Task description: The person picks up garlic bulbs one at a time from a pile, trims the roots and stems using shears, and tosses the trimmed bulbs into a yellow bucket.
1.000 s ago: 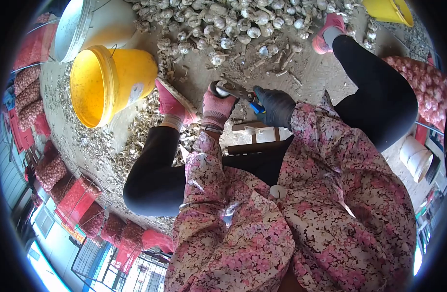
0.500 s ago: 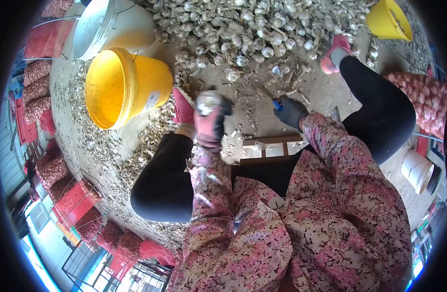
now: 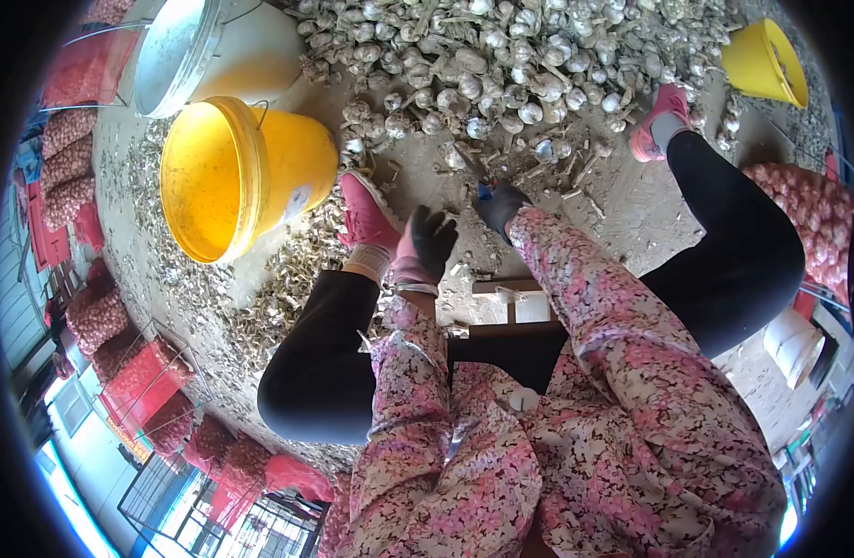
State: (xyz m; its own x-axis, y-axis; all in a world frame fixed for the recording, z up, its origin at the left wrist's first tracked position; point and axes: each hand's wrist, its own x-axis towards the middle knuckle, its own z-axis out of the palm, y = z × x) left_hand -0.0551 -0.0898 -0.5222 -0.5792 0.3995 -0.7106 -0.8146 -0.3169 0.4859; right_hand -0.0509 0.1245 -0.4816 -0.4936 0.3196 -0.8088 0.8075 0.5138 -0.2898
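My left hand [image 3: 429,245], in a pink and black glove, is beside the pink shoe on my left foot. Its fingers are apart and nothing shows in them. My right hand [image 3: 501,208], in a dark glove, is closed around a blue-handled tool [image 3: 485,191]. A thin blade-like part of the tool points up toward a loose garlic bulb [image 3: 454,156] at the near edge of the heap. The heap of garlic bulbs [image 3: 501,70], many with stalks, spreads over the floor ahead of both hands.
A yellow bucket [image 3: 301,167] lies tipped on the left, beside a white bucket [image 3: 250,56]. Another yellow bucket [image 3: 757,63] is at the upper right. Trimmed stalks [image 3: 283,279] litter the floor. Red mesh sacks [image 3: 99,321] line the left; a full garlic sack [image 3: 799,219] is at right.
My left hand no longer holds the garlic bulb; its fingers have opened and it has moved slightly right and down. My right hand has moved left with the blue-handled tool.
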